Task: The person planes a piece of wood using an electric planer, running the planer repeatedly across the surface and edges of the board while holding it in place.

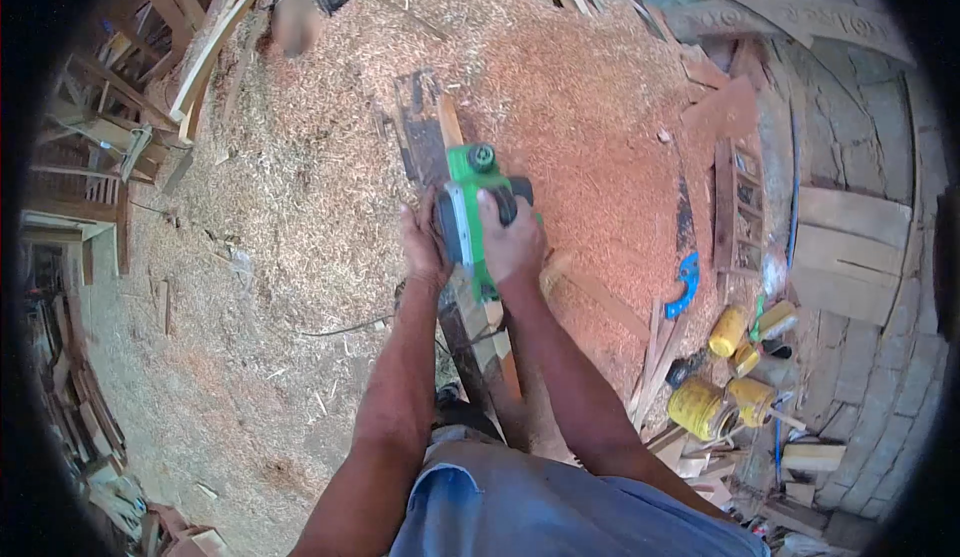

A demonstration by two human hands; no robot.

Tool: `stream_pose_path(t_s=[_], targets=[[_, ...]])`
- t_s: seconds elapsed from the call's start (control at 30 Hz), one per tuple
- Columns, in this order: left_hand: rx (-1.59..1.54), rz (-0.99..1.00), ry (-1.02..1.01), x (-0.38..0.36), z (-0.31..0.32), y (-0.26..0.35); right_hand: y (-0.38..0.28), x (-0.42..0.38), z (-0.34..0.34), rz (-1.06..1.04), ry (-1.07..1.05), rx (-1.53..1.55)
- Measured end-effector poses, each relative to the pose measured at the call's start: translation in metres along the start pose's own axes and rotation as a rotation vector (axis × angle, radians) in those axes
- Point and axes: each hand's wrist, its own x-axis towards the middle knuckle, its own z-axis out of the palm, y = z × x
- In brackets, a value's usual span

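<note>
A green electric planer [467, 197] rests on a narrow strip of wood [450, 122] in front of me. My right hand [512, 242] is closed around the planer's black handle, thumb lying over the top. Against the planer's left side, my left hand [425, 242] holds on near its dark guard; its fingertips are partly hidden. Beneath the strip runs a dark, worn wooden beam [425, 142], and its near end reaches back between my legs. The underside of the planer is out of sight.
Wood shavings cover the floor [580, 107]. To the right lie a blue-handled saw [684, 285], a wooden frame [738, 207] and several yellow containers [700, 407]. Timber is stacked at the left [85, 377]. A dark cord [345, 329] crosses the shavings near my left forearm.
</note>
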Motion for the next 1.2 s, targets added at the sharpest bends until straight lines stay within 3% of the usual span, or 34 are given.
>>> stream_pose_path(t_s=[0.1,0.37,0.5,0.6,0.63,0.77,0.9,0.93,1.03,1.2], targets=[[-0.061,-0.007,0.034,-0.001,0.005,0.0,-0.027,0.056,0.023,-0.027,-0.022,0.15],[-0.08,-0.023,0.08,-0.004,0.017,0.003,-0.103,0.175,0.065,-0.03,-0.077,0.183],[-0.074,-0.024,0.067,-0.001,0.008,0.0,-0.084,0.185,0.079,-0.073,-0.111,0.313],[0.045,0.083,-0.013,0.009,-0.007,-0.009,-0.048,0.116,0.035,-0.067,-0.162,0.336],[0.004,0.042,0.014,0.005,-0.006,-0.009,-0.029,0.077,0.015,-0.143,-0.081,0.254],[0.071,0.103,-0.127,0.012,-0.002,-0.007,0.062,-0.098,-0.067,0.012,-0.207,0.161],[0.64,0.11,0.119,0.005,0.021,-0.015,0.153,-0.282,-0.138,0.162,-0.224,0.14],[0.611,0.102,0.092,0.008,0.022,-0.017,0.18,-0.316,-0.142,0.148,-0.196,0.135],[0.557,0.082,0.052,0.01,0.019,-0.022,0.196,-0.36,-0.169,0.333,-0.376,0.086],[0.554,0.081,0.039,0.015,0.016,-0.02,0.196,-0.355,-0.14,0.218,-0.16,0.045]])
